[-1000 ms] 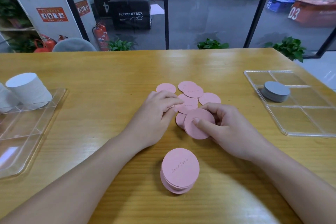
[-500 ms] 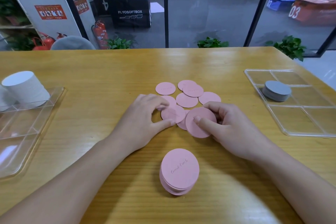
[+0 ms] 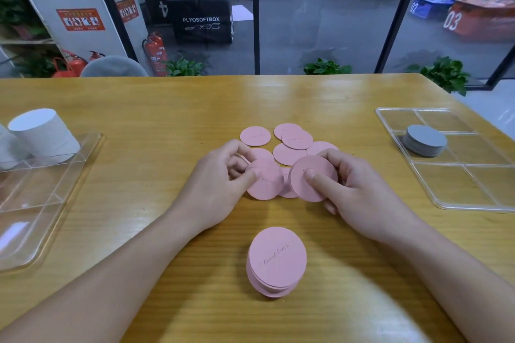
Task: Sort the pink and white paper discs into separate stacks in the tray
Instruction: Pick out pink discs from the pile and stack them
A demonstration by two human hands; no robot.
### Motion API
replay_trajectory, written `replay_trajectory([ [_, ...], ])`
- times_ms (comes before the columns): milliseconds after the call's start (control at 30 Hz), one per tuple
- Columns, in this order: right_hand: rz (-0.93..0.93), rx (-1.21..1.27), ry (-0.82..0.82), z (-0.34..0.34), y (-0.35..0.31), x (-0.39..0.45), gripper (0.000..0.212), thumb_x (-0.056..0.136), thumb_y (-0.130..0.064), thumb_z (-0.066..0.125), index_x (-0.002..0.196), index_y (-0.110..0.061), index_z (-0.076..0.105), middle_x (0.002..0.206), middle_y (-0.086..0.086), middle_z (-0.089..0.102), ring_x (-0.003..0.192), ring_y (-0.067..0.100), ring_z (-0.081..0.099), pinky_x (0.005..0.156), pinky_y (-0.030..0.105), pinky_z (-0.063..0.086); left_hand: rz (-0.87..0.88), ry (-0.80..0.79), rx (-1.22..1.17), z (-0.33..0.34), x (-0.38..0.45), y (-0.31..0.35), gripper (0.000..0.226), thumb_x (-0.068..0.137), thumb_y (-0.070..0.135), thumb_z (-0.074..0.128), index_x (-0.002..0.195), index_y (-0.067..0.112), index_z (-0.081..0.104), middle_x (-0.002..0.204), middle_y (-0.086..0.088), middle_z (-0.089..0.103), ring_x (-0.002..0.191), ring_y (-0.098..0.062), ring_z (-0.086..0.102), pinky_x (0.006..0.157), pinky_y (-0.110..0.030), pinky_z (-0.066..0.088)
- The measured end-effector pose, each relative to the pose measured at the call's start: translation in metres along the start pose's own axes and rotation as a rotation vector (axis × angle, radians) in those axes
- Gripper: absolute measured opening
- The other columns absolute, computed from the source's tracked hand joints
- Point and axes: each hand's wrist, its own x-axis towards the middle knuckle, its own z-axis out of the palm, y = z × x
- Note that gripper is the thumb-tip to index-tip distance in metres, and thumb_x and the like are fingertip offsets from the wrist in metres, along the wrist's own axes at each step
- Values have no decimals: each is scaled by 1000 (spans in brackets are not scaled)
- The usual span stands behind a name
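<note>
Several loose pink paper discs (image 3: 288, 145) lie scattered at the middle of the wooden table. My left hand (image 3: 217, 186) pinches one pink disc (image 3: 266, 185) lifted off the table by its edge. My right hand (image 3: 351, 192) holds a small bunch of pink discs (image 3: 312, 178), thumb pressed on the top one. A stack of pink discs (image 3: 277, 264) stands on the table near me. A tall stack of white discs (image 3: 41, 133) stands in the clear tray (image 3: 41, 203) at the left.
A second clear compartment tray (image 3: 459, 189) at the right holds a low stack of grey discs (image 3: 425, 140). Beyond the table's far edge are glass panes, plants and fire extinguishers.
My left hand dragged one pink disc out of the loose pile toward me and picked it up. My right hand stayed put with its discs.
</note>
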Motion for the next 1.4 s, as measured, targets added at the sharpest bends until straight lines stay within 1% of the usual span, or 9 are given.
replay_trajectory([
  [167, -17, -11, -65, 2, 1, -1, 13, 114, -29, 59, 104, -22, 65, 72, 20, 62, 58, 19, 54, 53, 34, 42, 34, -125, -187, 3, -7, 12, 9, 106, 11, 71, 108, 20, 72, 80, -11, 72, 72, -16, 63, 72, -25, 51],
  [400, -63, -43, -180, 2, -2, -4, 10, 112, -24, 62, 113, -24, 72, 64, 3, 63, 53, 15, 54, 54, 28, 44, 125, -209, -288, 18, -9, 12, 33, 111, -5, 53, 124, 14, 77, 112, -13, 73, 85, -26, 71, 78, -35, 59],
  [533, -37, -101, -93, -2, 2, 0, 13, 110, -23, 67, 99, -22, 74, 63, -17, 59, 53, 6, 50, 53, 21, 38, 163, -119, 55, 17, 2, 4, 35, 113, 9, 57, 129, 29, 79, 117, 14, 70, 100, -13, 68, 86, -23, 51],
  [667, 11, -135, -26, -6, 8, 2, 19, 108, -26, 67, 97, -11, 72, 69, -8, 57, 56, 11, 46, 55, 29, 36, 204, -217, 372, 18, 5, 1, 28, 112, 33, 62, 135, 40, 76, 116, 21, 54, 114, -7, 51, 93, -21, 41],
  [800, 29, -150, -6, -6, 11, 3, 24, 108, -27, 67, 98, -6, 71, 69, -3, 55, 59, 14, 45, 57, 35, 36, 175, -176, 366, 16, -4, 3, 8, 99, 46, 77, 102, 40, 81, 109, 17, 58, 105, -10, 56, 88, -32, 49],
  [867, 25, -146, -11, -5, 12, 2, 25, 108, -28, 67, 97, -5, 70, 69, -4, 54, 59, 13, 46, 57, 35, 36, 142, -129, 306, 12, -5, 2, 16, 90, 47, 86, 92, 36, 76, 106, 17, 62, 101, -9, 60, 86, -30, 50],
  [1100, 9, -127, -32, -3, 8, 1, 21, 109, -25, 68, 95, -10, 72, 64, -13, 55, 55, 7, 46, 53, 20, 35, 84, -231, 424, 11, -8, 7, 42, 94, 62, 76, 130, 41, 72, 117, 24, 53, 109, -1, 50, 88, -24, 44],
  [1233, 18, -132, -35, -3, 6, 1, 21, 108, -25, 68, 94, -9, 71, 62, -14, 54, 54, 8, 45, 52, 20, 35, 60, -227, 359, 10, -8, 10, 30, 93, 54, 81, 119, 43, 70, 116, 25, 57, 107, -3, 53, 89, -21, 45],
  [1400, 27, -101, -56, -2, 5, 0, 23, 110, -25, 66, 98, -6, 69, 61, -10, 53, 53, 12, 47, 51, 23, 37, 6, -135, 134, 8, -7, 5, 18, 96, 30, 83, 102, 34, 66, 92, 17, 69, 73, -14, 59, 65, -19, 46],
])
